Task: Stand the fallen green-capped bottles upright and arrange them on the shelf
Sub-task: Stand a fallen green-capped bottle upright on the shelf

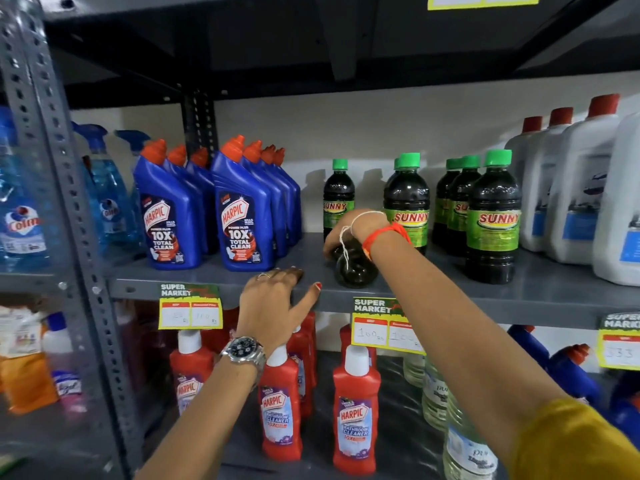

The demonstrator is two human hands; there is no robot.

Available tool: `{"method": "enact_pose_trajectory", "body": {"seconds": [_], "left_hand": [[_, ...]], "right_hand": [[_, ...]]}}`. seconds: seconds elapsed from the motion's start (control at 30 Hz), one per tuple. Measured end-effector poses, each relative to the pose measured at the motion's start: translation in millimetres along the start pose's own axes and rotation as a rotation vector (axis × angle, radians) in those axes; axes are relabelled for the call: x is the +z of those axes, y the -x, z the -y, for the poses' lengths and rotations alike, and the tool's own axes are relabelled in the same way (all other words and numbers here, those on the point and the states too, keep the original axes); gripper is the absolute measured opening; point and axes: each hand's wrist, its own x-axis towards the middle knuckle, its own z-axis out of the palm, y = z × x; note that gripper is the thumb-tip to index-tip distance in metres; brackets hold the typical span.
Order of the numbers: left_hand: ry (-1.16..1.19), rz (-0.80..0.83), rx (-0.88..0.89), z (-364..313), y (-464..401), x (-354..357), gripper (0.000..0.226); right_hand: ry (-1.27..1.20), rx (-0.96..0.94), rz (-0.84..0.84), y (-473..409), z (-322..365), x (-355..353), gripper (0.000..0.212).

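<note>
A dark bottle [354, 270] lies on its side on the grey middle shelf [540, 289], its base toward me and its cap hidden. My right hand [349, 233] wraps over its upper part. Several dark green-capped bottles with green labels stand upright behind and to the right: one alone at the back [338, 197], a pair [407, 202] just past my wrist, and a row led by the front one [493, 220]. My left hand [277, 299] rests on the shelf's front edge, fingers spread, holding nothing.
Blue toilet-cleaner bottles with orange caps [239, 209] stand left of the lying bottle. White jugs with red caps [575, 188] fill the right end. Red cleaner bottles [355, 407] stand on the shelf below. Yellow price tags [384, 327] hang from the shelf edge.
</note>
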Motion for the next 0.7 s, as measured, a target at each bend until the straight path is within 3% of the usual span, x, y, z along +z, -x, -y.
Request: {"method": "enact_pose_trajectory", "body": {"seconds": [0.17,0.27,0.4,0.57,0.7], "left_hand": [[0.024,-0.033,-0.016,0.6,0.4,2.7,0.059],[0.040,-0.045,-0.018,1.2,1.5,3.6,0.060],[0.045,-0.052,-0.018,0.4,0.8,4.0,0.060],[0.040,-0.066,-0.024,-0.4,2.1,4.1,0.059],[0.034,-0.073,-0.026,-1.1,0.9,4.5,0.058]], "right_hand": [[0.134,0.059,-0.182,-10.4,2.2,11.9,0.041],[0.074,0.051,-0.247,-10.1,-2.7,13.4,0.056],[-0.071,0.034,-0.340,-2.0,-8.2,8.9,0.068],[-0.461,-0.105,-0.708,8.3,-10.2,8.6,0.079],[-0.708,-0.173,-0.734,6.9,-11.7,12.5,0.084]]}}
